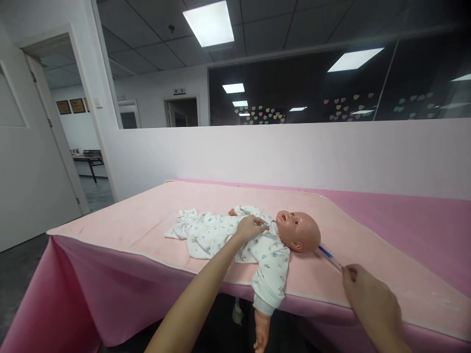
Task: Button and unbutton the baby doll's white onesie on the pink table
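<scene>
A baby doll [298, 230] lies on its back, its head to the right, in a white patterned romper [217, 230]. My left hand [252, 228] rests over the chest near the collar. Its fingers are pinched together, and what lies between them is too small to make out. My right hand [371, 294] is closed on one end of a thin blue and white stick [330, 257]. The blue end points at the back of the doll's head, close to it; whether they touch I cannot tell. One doll arm [262, 328] hangs over the table's front edge.
The doll lies on a peach pad [136, 220] over a pink cloth [423, 220] on the table. A white wall [257, 157] with windows stands behind. To the left is an open door [33, 162]. A shoe [237, 311] shows below the table edge.
</scene>
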{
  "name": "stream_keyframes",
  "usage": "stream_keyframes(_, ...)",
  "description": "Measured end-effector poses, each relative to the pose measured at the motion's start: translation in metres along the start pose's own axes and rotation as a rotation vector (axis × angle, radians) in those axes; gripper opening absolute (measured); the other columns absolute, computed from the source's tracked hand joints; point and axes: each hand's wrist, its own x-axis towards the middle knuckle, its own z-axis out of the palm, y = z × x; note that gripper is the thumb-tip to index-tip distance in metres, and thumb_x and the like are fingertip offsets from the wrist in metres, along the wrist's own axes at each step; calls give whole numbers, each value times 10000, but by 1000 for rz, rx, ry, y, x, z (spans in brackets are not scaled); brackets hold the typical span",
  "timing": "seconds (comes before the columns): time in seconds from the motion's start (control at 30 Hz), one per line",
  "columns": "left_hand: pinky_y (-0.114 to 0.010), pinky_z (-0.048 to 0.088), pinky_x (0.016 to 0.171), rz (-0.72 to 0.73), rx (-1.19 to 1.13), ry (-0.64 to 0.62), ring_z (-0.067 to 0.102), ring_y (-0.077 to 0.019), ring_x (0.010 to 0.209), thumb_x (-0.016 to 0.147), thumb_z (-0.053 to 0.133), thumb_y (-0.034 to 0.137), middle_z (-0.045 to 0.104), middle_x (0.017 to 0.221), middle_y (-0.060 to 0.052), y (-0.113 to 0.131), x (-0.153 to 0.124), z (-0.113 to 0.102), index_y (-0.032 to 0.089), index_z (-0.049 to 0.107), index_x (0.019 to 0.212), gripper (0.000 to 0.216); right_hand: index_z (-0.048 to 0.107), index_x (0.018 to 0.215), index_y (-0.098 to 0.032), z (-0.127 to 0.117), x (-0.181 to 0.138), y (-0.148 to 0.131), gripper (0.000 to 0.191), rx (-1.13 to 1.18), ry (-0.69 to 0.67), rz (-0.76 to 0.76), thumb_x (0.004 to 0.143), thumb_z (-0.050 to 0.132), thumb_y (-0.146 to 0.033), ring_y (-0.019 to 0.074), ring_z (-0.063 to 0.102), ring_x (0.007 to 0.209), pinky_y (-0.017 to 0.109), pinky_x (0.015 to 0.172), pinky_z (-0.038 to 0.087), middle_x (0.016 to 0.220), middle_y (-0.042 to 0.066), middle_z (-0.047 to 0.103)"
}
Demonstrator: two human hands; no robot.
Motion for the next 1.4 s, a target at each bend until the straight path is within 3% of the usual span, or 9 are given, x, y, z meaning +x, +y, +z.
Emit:
stream_keyframes(0.1, -227, 330, 576, -176, -331, 94, 457, -120, 578, 576, 661, 320, 497, 524, 25, -6, 9, -2, 163, 605, 567, 167, 592, 904, -207, -21, 4, 4, 334, 44, 47, -15, 806, 313, -362, 272, 607, 691, 318, 548, 385, 815, 108, 665)
stream_keyframes(0.2, -228, 326, 541, -284, -540, 153, 425, -104, 522, 620, 628, 319, 436, 488, 34, -13, 14, -8, 156, 538, 574, 192, 603, 892, -217, -44, 2, -5, 313, 160, 91, -87, 792, 340, -355, 256, 605, 704, 304, 562, 386, 770, 75, 667)
stream_keyframes(0.37, -215, 305, 502, -274, -733, 156, 379, -75, 473, 623, 634, 374, 388, 489, 51, -18, 10, -15, 168, 472, 576, 267, 622, 887, -234, -64, -10, -66, 276, 398, 120, -302, 795, 373, -310, 188, 598, 712, 252, 595, 383, 823, 34, 668)
stream_keyframes(0.57, -208, 288, 490, -233, -856, 160, 397, -71, 479, 567, 683, 411, 436, 519, 45, -16, 2, -17, 163, 492, 608, 315, 634, 778, -153, -47, -3, -152, 342, 181, 152, -515, 853, 303, -196, 187, 587, 763, 246, 612, 351, 809, 98, 650)
stream_keyframes(0.73, -207, 306, 509, -222, -954, 163, 435, -74, 503, 561, 697, 387, 477, 549, 44, -16, 1, -19, 159, 506, 616, 303, 623, 818, -125, -19, 12, -191, 314, 48, 76, -567, 862, 313, -149, 196, 610, 767, 248, 603, 373, 864, 122, 644)
stream_keyframes(1.03, -201, 336, 539, -217, -1052, 156, 481, -75, 540, 570, 706, 324, 529, 604, 41, -16, 0, -20, 155, 544, 667, 253, 630, 926, -107, -10, 29, -220, 236, -21, -87, -583, 833, 417, -146, 201, 626, 852, 245, 693, 435, 937, 172, 641)
stream_keyframes(1.4, -200, 371, 582, -190, -987, 141, 520, -91, 609, 555, 723, 369, 567, 652, 18, -12, -3, -18, 152, 568, 685, 296, 637, 974, -135, -3, 42, -230, 244, -64, -207, -544, 808, 491, -239, 216, 627, 889, 278, 719, 457, 953, 173, 651)
